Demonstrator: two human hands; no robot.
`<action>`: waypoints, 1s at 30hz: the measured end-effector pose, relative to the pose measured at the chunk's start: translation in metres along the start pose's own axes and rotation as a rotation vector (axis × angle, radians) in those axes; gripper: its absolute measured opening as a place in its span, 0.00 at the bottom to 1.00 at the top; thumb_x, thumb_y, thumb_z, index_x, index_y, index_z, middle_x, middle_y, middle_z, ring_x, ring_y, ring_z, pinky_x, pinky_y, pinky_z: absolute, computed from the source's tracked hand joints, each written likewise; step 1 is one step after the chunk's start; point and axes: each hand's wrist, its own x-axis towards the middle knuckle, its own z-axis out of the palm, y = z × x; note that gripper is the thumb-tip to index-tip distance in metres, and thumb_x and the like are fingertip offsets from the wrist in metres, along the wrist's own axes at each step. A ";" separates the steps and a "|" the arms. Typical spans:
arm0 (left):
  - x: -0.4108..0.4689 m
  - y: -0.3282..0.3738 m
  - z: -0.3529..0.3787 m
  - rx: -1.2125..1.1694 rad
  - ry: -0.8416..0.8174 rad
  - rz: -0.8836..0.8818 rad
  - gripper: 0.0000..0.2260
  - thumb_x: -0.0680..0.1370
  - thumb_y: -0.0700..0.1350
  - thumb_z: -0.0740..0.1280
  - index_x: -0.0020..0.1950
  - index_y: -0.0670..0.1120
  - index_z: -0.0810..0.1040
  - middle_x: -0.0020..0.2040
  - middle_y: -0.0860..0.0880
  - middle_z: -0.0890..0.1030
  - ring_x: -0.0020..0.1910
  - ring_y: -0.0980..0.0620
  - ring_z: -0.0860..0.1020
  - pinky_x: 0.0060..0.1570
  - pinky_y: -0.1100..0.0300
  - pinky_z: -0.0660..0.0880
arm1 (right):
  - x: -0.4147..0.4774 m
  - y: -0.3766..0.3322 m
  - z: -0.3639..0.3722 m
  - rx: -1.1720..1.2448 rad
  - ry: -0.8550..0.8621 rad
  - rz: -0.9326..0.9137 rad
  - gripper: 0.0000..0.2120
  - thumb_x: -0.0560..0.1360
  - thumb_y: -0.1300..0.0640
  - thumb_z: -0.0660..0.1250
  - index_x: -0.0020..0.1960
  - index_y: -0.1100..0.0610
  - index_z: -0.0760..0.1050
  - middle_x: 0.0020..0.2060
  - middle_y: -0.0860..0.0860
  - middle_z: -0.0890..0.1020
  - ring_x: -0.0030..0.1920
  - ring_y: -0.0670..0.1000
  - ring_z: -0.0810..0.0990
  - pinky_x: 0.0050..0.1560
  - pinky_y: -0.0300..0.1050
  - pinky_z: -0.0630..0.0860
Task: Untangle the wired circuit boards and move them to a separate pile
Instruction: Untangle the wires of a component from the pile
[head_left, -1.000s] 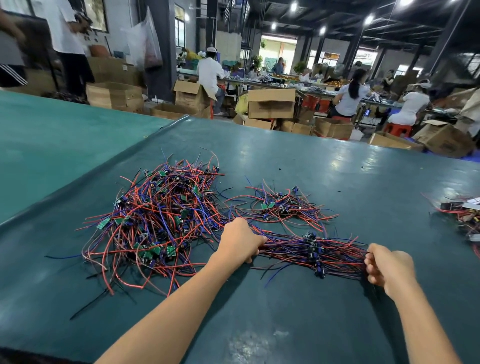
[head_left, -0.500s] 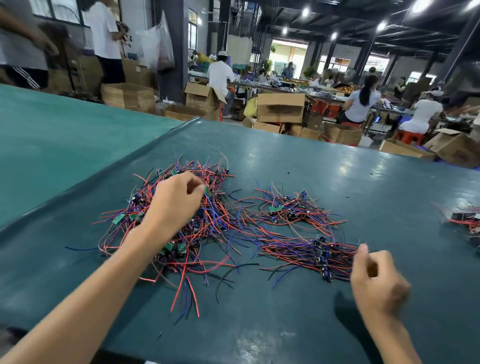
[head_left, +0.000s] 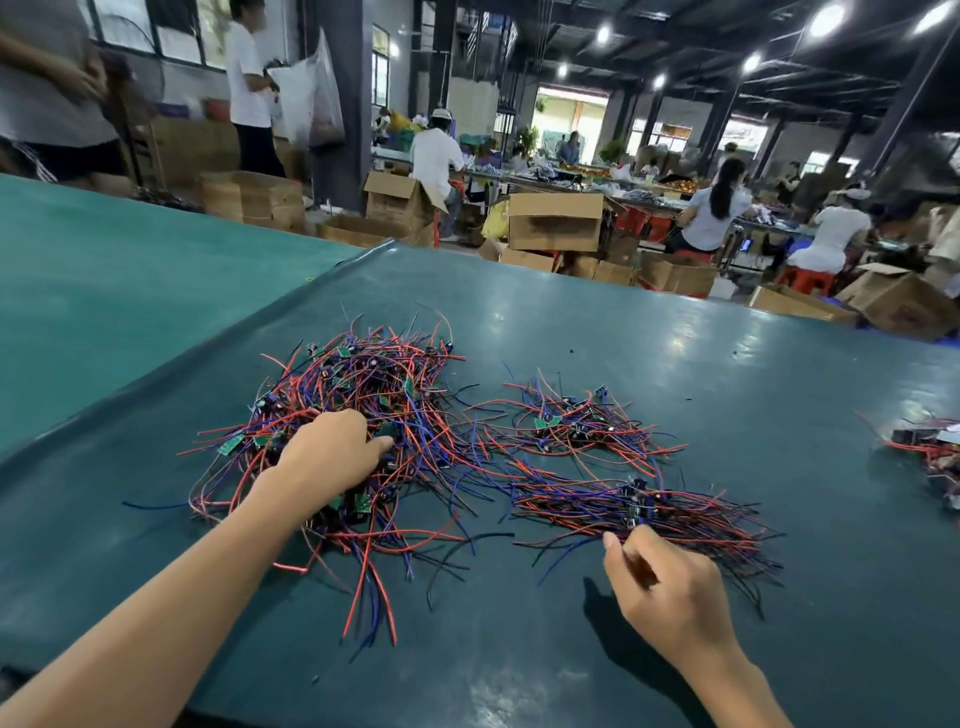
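Note:
A big tangle of red, blue and black wires with small green circuit boards lies left of centre on the dark teal table. My left hand rests on its near side, fingers stretched to the right into the wires; I see nothing gripped. A smaller loose pile sits to the right. In front of that pile lies a straightened bundle of wired boards. My right hand hovers at the bundle's near edge, fingers loosely curled, thumb up, holding nothing.
More wired boards lie at the table's right edge. A lighter green table adjoins on the left along a raised seam. Cardboard boxes and several seated workers are beyond the far edge.
My left hand let go of the bundle, moved left and dropped onto the big tangle. My right hand released the wire ends and now hovers by the bundle.

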 end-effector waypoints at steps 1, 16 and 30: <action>0.002 0.001 -0.001 0.001 -0.001 -0.019 0.24 0.81 0.59 0.64 0.35 0.42 0.69 0.32 0.47 0.76 0.31 0.48 0.75 0.31 0.57 0.68 | 0.001 0.000 -0.001 0.007 0.003 0.034 0.20 0.76 0.50 0.65 0.29 0.57 0.66 0.22 0.46 0.63 0.21 0.49 0.62 0.20 0.46 0.62; -0.010 0.008 -0.030 -0.026 0.042 -0.055 0.10 0.74 0.43 0.64 0.34 0.42 0.68 0.34 0.43 0.76 0.35 0.42 0.75 0.38 0.56 0.71 | 0.003 0.006 -0.001 0.008 -0.017 0.143 0.20 0.75 0.55 0.69 0.29 0.55 0.64 0.20 0.47 0.64 0.21 0.51 0.64 0.23 0.47 0.64; -0.026 0.018 -0.075 -0.287 0.130 0.068 0.22 0.83 0.56 0.59 0.36 0.42 0.77 0.38 0.44 0.82 0.41 0.42 0.80 0.40 0.58 0.73 | 0.001 0.013 0.002 -0.015 -0.038 0.080 0.17 0.74 0.56 0.69 0.31 0.52 0.66 0.21 0.45 0.68 0.19 0.47 0.67 0.18 0.43 0.65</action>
